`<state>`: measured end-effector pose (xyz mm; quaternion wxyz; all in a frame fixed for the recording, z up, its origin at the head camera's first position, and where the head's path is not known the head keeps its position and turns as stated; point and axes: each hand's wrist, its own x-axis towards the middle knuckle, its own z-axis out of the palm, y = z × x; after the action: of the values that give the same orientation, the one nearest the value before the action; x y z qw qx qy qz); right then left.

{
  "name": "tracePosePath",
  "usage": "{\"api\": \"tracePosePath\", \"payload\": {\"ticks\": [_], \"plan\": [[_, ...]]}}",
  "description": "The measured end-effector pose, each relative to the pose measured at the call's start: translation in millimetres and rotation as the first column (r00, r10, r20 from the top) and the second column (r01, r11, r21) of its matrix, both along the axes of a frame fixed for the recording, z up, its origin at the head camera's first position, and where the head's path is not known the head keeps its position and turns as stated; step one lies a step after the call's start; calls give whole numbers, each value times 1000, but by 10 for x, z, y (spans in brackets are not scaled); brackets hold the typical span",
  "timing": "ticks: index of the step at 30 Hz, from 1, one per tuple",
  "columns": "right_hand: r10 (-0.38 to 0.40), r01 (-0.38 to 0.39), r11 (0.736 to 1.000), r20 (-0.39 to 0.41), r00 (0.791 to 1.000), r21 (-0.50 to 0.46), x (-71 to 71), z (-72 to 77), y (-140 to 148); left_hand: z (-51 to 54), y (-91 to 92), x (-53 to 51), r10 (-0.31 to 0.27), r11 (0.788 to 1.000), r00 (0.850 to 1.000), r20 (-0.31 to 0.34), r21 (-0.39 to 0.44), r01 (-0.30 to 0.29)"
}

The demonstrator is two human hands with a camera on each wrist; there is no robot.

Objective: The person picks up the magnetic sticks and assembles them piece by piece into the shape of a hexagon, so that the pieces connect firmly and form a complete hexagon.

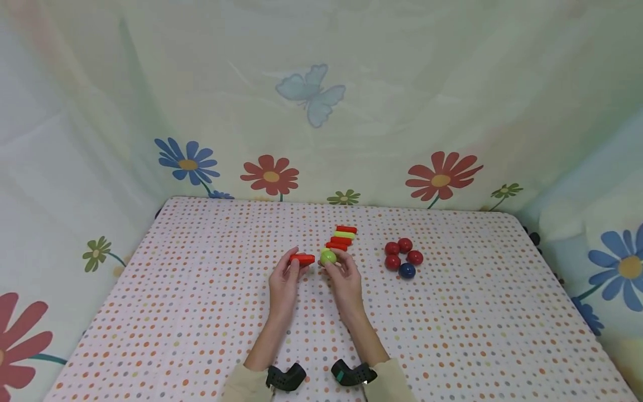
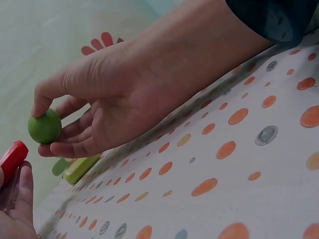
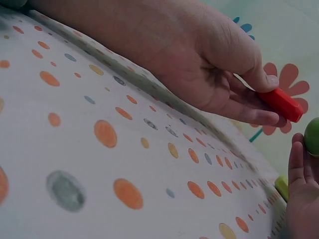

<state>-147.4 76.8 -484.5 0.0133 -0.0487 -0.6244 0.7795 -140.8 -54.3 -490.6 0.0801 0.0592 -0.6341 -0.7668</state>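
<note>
My left hand (image 1: 284,285) pinches a short red faceted stick (image 1: 303,259) between thumb and fingers, above the table. Facing it, my right hand (image 1: 348,282) holds a small green ball (image 1: 329,257) by thumb and fingertips. The stick and the ball are a small gap apart. In the left wrist view, the right hand's thumb is on top of the green ball (image 2: 45,126), and part of the red stick (image 2: 13,158) shows at the left edge. The right wrist view shows the left thumb on the red stick (image 3: 281,104).
Just beyond the right hand, red and yellow-green sticks (image 1: 341,240) lie in a row. To the right, several red balls (image 1: 393,262) and a dark blue ball (image 1: 407,271) form a ring. The dotted tablecloth (image 1: 201,312) reaches back to a flowered curtain (image 1: 351,139).
</note>
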Motion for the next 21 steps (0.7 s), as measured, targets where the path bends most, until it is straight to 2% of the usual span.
{"api": "tracePosePath", "payload": {"ticks": [7, 14, 21], "plan": [[-3, 2, 1000, 14, 1000, 24, -1, -10, -27, 6, -20, 7, 9, 999, 1000, 4, -45, -8], [-5, 3, 998, 26, 1000, 60, 7, -22, -46, 11, -37, 17, -6, 1000, 1000, -3, 1, 6], [-9, 5, 997, 44, 999, 79, 15, -4, -22, 4, -17, 7, -12, 1000, 1000, -6, 11, 12]]}}
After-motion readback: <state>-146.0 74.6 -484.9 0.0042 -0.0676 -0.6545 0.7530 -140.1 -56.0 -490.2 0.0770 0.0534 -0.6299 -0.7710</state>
